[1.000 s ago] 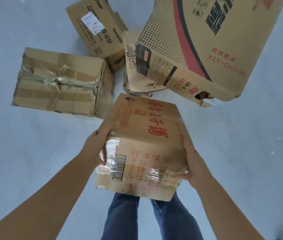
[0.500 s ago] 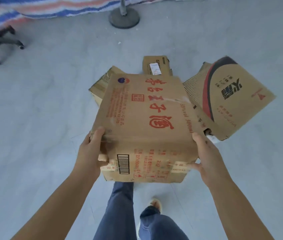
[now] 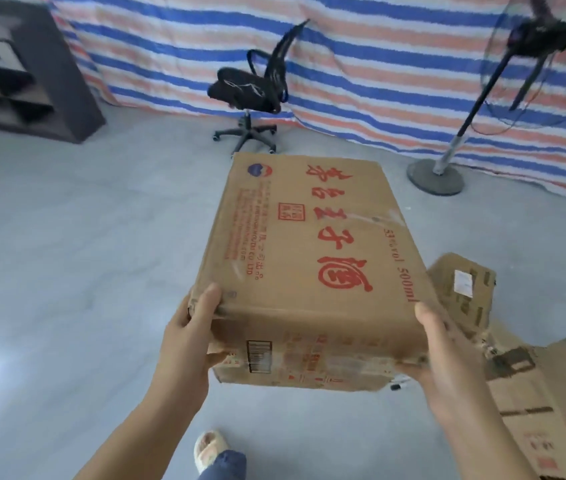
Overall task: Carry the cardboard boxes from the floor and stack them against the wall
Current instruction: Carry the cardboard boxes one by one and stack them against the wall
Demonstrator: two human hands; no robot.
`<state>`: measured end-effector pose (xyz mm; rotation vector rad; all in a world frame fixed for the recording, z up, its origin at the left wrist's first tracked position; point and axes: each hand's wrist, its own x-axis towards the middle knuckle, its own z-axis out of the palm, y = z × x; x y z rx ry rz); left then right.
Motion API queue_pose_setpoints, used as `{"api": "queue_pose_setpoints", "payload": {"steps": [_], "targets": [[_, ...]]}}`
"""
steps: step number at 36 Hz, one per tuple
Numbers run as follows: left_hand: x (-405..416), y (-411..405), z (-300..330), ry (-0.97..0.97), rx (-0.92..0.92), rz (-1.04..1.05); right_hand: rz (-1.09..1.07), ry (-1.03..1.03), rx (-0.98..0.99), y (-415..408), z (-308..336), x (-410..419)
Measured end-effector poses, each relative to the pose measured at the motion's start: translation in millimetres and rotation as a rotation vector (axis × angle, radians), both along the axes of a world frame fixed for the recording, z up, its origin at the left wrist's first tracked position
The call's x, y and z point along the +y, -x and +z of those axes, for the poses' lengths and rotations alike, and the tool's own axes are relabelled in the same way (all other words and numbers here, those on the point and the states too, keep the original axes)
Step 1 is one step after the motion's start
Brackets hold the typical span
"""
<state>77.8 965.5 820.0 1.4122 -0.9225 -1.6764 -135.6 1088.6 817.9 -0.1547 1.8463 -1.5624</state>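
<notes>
A brown cardboard box with red characters on its top is held up off the floor in front of me. My left hand grips its near left corner, thumb on top and fingers underneath. My right hand grips the near right corner the same way. Other cardboard boxes lie on the floor at the lower right: a small one with a white label and a large one with a red and black print. The far wall is covered by a striped tarp.
A black office chair stands before the tarp. A pedestal fan stands at the right, its round base on the floor. A dark shelf unit is at the far left. Grey floor lies open at left. My slippered foot shows below.
The box has come up from the floor pile and my view has swung up toward the tarp wall. The other boxes have slid to the lower right of the view.
</notes>
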Motion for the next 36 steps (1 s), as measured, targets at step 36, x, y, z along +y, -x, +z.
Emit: {"api": "queue_pose_setpoints", "payload": {"steps": [36], "targets": [[-400.4,-195.7,14.7,0.102,-0.05,0.795,0.893,0.079,0.024,-176.3,25.9,-593.2]]}}
